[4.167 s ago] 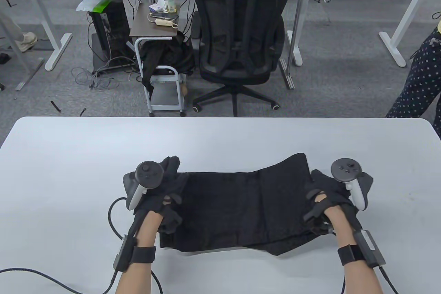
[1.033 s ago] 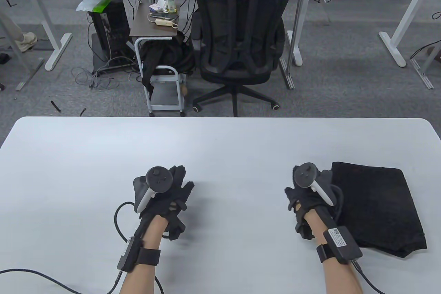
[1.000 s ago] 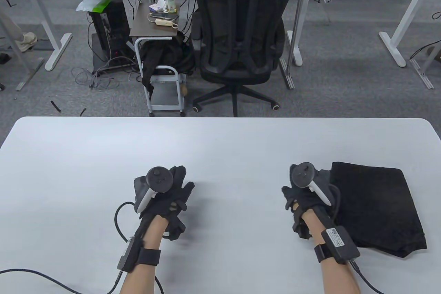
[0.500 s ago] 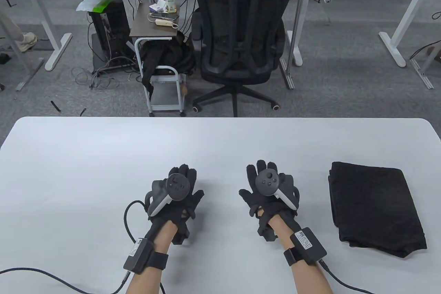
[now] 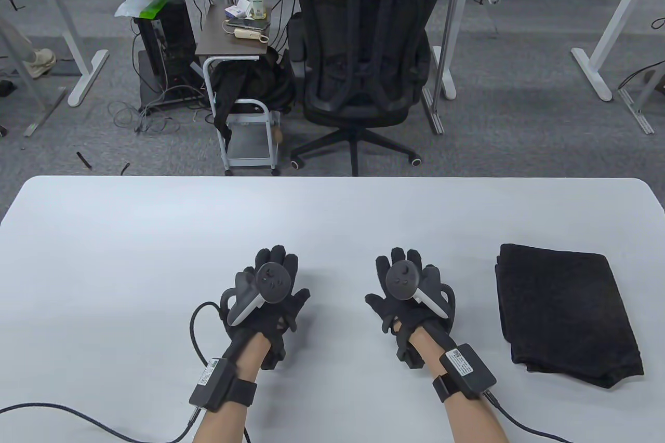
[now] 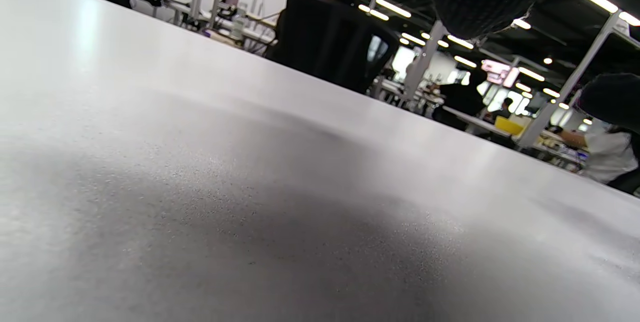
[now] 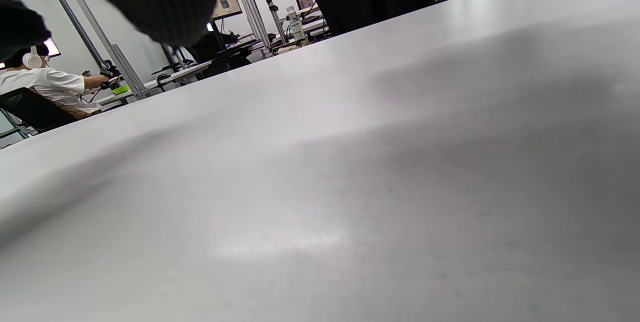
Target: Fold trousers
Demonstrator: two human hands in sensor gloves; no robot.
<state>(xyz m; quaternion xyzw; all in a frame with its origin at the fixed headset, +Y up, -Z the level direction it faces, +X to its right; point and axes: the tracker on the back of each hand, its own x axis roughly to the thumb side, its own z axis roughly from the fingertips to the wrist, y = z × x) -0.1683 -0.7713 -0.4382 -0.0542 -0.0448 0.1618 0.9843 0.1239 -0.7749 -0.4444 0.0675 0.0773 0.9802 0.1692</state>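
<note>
Both hands, left hand (image 5: pixel 271 293) and right hand (image 5: pixel 410 291), lie flat and empty with fingers spread on the surface (image 5: pixel 156 235), so the folded black trousers (image 5: pixel 563 310), well off to the right hand's outer side, seem best left undisturbed.

Black, fuzzy-textured fabric trousers (image 5: pixel 566 310), folded into a compact rectangular stack w/ layered edges showing at left side; lies flat on table's right part, slightly skewed, near front edge. Nothing touches it.
</note>
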